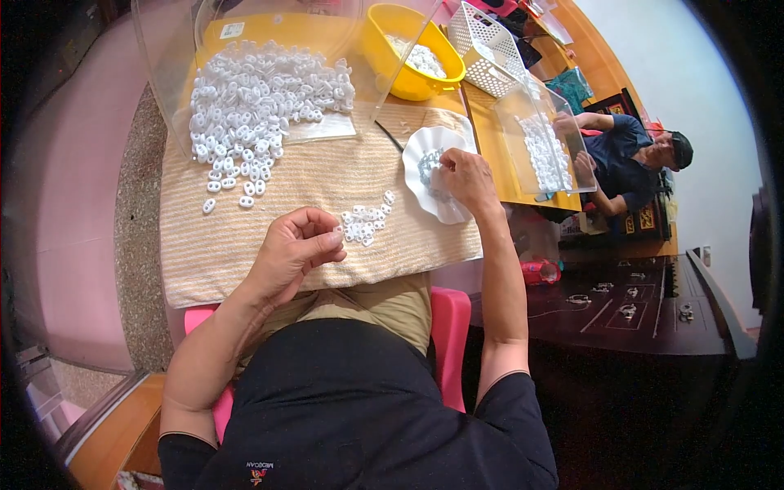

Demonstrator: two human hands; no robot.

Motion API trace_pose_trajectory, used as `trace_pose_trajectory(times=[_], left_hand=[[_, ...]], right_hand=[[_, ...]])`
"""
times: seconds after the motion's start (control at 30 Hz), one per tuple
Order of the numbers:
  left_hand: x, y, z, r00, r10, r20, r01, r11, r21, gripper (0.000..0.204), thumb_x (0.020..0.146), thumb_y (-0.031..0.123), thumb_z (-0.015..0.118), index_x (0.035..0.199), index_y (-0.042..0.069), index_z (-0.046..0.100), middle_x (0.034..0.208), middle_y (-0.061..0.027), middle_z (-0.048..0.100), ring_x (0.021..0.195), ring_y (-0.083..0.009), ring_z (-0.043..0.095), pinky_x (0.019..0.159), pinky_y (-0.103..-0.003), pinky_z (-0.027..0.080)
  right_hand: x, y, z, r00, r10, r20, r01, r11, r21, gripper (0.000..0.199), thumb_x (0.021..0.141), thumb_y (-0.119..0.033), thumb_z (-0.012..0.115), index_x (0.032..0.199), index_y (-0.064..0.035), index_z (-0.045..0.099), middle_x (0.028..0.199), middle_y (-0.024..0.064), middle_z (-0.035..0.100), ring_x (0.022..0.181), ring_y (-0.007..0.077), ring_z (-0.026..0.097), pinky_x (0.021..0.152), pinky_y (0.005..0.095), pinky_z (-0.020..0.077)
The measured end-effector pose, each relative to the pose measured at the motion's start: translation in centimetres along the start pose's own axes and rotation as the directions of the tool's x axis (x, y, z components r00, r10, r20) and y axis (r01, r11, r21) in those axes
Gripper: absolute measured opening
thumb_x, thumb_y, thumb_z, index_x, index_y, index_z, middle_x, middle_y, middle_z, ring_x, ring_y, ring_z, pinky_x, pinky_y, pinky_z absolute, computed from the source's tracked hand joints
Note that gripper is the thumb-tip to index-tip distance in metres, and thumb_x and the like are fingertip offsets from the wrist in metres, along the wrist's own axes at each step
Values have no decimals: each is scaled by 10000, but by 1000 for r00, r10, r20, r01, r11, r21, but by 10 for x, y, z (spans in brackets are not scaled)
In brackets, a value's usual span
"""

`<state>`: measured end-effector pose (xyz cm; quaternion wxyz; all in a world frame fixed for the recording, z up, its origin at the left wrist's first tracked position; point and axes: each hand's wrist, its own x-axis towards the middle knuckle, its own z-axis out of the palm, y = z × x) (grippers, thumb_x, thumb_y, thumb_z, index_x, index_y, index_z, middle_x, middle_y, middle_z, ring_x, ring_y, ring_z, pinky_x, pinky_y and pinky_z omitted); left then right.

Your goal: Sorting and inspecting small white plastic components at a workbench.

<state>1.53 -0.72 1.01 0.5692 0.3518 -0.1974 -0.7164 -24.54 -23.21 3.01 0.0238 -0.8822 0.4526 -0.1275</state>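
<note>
My left hand (298, 249) is closed in a pinch at the front of the striped cloth (220, 261). At its fingertips shows a small white oval plastic piece with two holes. Just right of the fingertips lies a small cluster of similar white pieces (367, 222). My right hand (469, 181) reaches over a white wavy-rimmed dish (452, 214), its fingers pinched together and pointing down inside. Small grey metal-looking parts (429, 166) lie in the dish. What the right fingertips hold, if anything, is hidden.
A large heap of white two-hole pieces (253, 98) spills from a clear bin (167, 82) at the back left. Behind the dish stand a yellow basin (380, 61) and a white perforated basket (490, 49). At right, another person (625, 155) works over a clear box (523, 167).
</note>
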Motion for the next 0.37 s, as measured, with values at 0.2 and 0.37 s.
trace_pose_trajectory(times=[0.2, 0.37], left_hand=[[1, -2, -1, 1000, -1, -4, 1, 1000, -1, 127, 855, 48, 676, 955, 52, 596, 838, -23, 627, 755, -111, 629, 731, -269, 577], [0, -1, 0, 1000, 5, 3, -5, 1000, 6, 120, 863, 53, 670, 956, 49, 595, 840, -28, 629, 757, -113, 631, 728, -270, 575]], right_hand=[[0, -6, -7, 995, 42, 87, -41, 999, -10, 160, 770, -51, 554, 883, -39, 667, 836, 203, 660, 837, 377, 642, 761, 445, 502], [0, -8, -9, 989, 43, 140, -42, 999, -11, 153, 766, -51, 571, 884, -13, 661, 846, 221, 657, 856, 379, 641, 781, 449, 501]])
